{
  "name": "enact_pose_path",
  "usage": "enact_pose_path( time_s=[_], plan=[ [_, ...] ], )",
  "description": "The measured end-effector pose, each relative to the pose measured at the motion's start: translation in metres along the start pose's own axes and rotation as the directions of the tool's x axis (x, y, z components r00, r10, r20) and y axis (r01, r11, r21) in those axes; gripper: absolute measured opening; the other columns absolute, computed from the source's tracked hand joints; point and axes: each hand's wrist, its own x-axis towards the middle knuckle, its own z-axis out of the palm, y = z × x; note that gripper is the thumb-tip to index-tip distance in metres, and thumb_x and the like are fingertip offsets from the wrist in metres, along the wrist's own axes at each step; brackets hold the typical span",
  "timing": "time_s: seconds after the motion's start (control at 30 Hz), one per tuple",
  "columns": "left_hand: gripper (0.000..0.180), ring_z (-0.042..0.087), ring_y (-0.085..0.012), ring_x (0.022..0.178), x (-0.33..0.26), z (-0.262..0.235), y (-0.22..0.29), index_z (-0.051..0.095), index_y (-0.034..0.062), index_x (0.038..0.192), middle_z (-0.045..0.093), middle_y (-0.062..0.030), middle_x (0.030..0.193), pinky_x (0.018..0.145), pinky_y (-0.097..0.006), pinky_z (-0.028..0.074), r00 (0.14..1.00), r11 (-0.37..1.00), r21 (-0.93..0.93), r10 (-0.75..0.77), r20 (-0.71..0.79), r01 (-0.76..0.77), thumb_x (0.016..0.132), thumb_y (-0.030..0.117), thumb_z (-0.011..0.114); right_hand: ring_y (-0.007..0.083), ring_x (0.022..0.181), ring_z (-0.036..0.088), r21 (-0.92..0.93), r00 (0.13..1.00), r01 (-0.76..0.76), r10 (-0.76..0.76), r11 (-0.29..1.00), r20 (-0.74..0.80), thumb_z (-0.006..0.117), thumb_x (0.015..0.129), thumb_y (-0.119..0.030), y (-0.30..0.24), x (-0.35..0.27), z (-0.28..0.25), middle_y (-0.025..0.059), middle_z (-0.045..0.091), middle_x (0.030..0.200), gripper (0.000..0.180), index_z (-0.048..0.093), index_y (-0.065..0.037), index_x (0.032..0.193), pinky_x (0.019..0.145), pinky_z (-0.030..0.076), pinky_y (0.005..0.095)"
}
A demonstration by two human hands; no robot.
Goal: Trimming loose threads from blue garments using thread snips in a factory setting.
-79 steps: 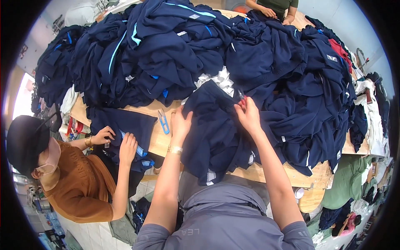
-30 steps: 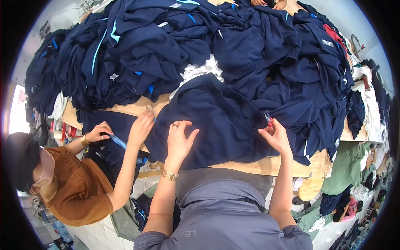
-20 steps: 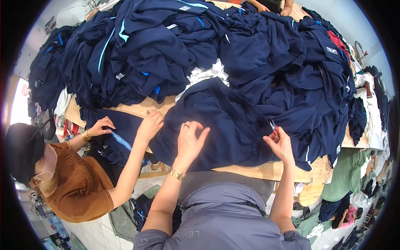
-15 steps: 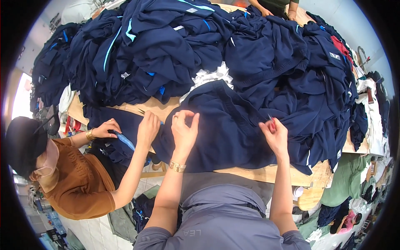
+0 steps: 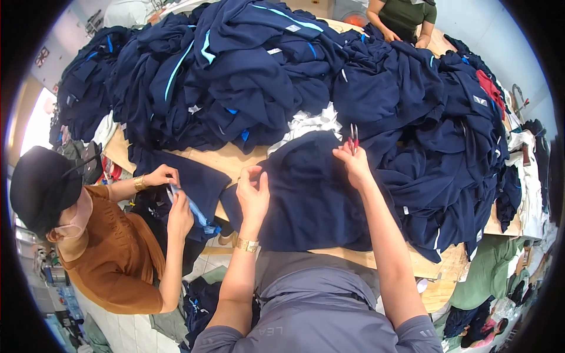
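A navy blue garment (image 5: 309, 206), likely sportswear, lies in front of me over the near edge of the table. My left hand (image 5: 253, 194) hovers by its left side, fingers loosely curled and apart, with nothing visible in them. Near the garment's top edge, my right hand (image 5: 355, 165) is closed round small red-handled thread snips (image 5: 354, 141), blades pointing away from me. Just beyond the garment sits a bunch of white strips (image 5: 312, 122).
Navy garments are heaped in a large pile (image 5: 235, 76) on the wooden table (image 5: 220, 157) and along its right side. At my left, a co-worker in a brown shirt (image 5: 115, 253) handles a light blue strip (image 5: 203, 216). Another person (image 5: 406, 20) stands at the far side.
My right hand has moved left and away from me with the snips, toward the garment's top edge. My left hand has lowered slightly. The co-worker's hands have come together.
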Motion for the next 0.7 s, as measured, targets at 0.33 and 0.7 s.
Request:
enact_pose_path(
  time_s=[0.33,0.7],
  plan=[
    [0.044,0.057,-0.0304,0.102,-0.006,0.012,0.092,0.060,0.0048,0.101,0.059,-0.0149,0.108,0.086,-0.037,0.046,0.839,0.879,-0.170,0.475,0.266,-0.445,0.064,0.017,0.081,0.0027,0.068,0.047,0.290,0.985,-0.024,-0.028,0.957,0.173,0.069,0.074,0.000,-0.033,-0.070,-0.025,-0.0062,0.049,0.070,0.038,0.037,-0.015,0.060,0.068,0.039,0.0186],
    [0.045,0.048,-0.0090,0.066,-0.042,0.035,0.098,0.062,0.0070,0.108,0.057,-0.0013,0.091,0.060,-0.021,0.044,0.807,0.934,-0.343,0.276,0.522,-0.098,0.067,0.011,0.080,0.0044,0.076,0.049,0.241,0.993,-0.054,0.027,0.969,0.113,0.069,0.074,-0.004,-0.039,-0.089,-0.022,-0.0049,0.050,0.073,0.030,0.041,-0.014,0.066,0.073,0.039,0.0189]
  ],
)
